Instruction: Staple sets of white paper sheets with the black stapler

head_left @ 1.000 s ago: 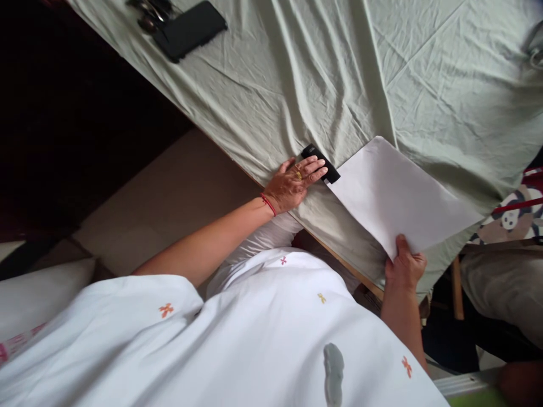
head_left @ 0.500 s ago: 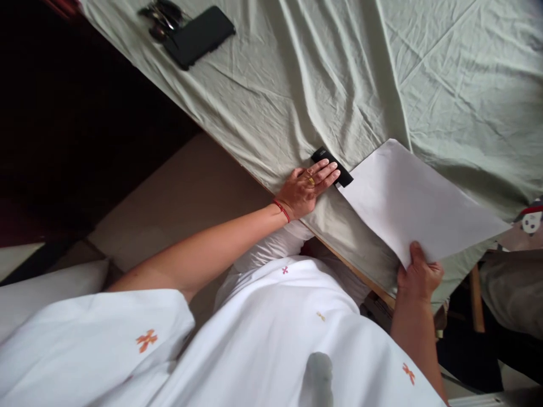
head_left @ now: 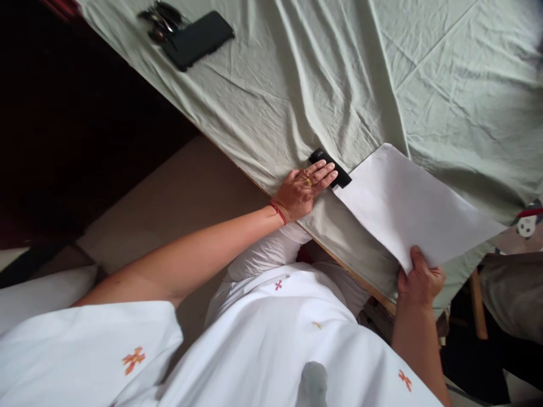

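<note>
My left hand [head_left: 303, 189] lies with its fingers stretched flat across the top of a black stapler [head_left: 319, 156] near the table edge. At its lower right end, the stapler overlaps the left corner of a white paper sheet [head_left: 390, 198]. The fingers cover the stapler's middle. My right hand [head_left: 422, 282] is closed on the near edge of the sheet, thumb on top and the other fingers mostly hidden. The paper rests on the cloth and curves slightly beside that thumb.
A wrinkled pale green cloth [head_left: 263, 102] covers the table. Towards the far left lie a black phone [head_left: 199, 39] and a bunch of keys [head_left: 163, 17] touching it. The wooden table edge [head_left: 352, 268] runs diagonally in front of my body.
The view has shifted slightly. Both hands keep their places on the stapler and the paper, with no clear movement between them.
</note>
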Motion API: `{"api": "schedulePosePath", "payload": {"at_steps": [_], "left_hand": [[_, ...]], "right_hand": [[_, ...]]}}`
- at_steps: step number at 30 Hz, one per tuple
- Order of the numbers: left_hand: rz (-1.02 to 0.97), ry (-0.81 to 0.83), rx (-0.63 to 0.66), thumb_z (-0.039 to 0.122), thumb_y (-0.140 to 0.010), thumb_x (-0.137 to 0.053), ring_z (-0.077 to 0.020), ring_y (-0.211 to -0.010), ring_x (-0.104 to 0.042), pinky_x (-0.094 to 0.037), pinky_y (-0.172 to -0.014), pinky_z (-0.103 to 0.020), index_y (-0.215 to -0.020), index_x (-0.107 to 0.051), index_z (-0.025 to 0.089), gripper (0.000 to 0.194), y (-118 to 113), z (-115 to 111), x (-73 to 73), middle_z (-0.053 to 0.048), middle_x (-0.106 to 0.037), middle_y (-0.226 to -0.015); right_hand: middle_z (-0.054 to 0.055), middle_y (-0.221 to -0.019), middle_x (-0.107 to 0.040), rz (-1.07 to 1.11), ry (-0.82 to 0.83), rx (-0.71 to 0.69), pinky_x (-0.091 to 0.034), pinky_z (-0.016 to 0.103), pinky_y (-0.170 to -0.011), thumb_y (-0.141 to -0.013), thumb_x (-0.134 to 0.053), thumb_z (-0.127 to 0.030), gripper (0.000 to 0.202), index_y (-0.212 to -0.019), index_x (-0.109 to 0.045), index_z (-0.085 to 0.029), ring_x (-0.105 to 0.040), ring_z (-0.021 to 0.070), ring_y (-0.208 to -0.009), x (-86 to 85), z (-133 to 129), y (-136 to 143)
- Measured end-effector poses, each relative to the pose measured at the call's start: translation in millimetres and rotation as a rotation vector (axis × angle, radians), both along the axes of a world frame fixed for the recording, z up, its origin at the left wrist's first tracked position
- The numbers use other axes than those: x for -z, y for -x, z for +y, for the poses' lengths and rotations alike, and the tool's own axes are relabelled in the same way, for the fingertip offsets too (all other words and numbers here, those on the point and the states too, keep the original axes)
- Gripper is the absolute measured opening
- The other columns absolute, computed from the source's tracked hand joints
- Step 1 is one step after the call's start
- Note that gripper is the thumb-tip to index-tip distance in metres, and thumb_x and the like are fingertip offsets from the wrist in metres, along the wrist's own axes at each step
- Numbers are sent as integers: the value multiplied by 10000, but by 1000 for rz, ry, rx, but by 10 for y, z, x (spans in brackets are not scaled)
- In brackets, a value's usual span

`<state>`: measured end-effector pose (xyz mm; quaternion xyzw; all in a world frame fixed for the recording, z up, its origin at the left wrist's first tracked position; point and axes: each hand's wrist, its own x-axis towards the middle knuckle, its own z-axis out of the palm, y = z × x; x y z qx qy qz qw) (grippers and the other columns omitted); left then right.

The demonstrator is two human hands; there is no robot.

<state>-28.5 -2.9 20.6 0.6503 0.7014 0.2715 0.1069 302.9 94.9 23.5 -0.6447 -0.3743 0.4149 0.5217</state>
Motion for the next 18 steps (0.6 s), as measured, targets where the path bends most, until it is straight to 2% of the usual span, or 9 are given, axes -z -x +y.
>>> {"api": "schedulePosePath", "payload": {"at_steps": [7, 12, 18], "left_hand": [[15, -49, -3, 99, -926, -425, -243, -1549, -361, -354, -1186, -451, -1582, -404, 295, 685, 2, 8, 26, -55, -454, -1631], [25, -60, -5, 77, -923, -412, -232, -1553, -353, -351, -1214, -453, -1557, -444, 262, 661, 12, 3, 14, -63, -454, -1630], [-83, -177, -149, 177, -975, -433, -243, -1555, -343, -333, -1261, -451, -1551, -427, 245, 580, 58, -16, 35, -90, -406, -1651]], "right_hand": [[-11, -755, -702, 14, -24, 56, -603, 214, -566, -502, -914, -290, 350, -709, -667, -156, -641, 114, -637, 37, 17, -10], [-21, -722, -686, -2, 24, 14, -579, 199, -523, -485, -901, -295, 347, -720, -684, -162, -607, 103, -598, -49, 24, 23], [-11, -693, -678, -22, 150, 9, -485, 200, -388, -417, -904, -257, 394, -702, -652, -151, -581, 112, -540, -213, -39, 66]]}}
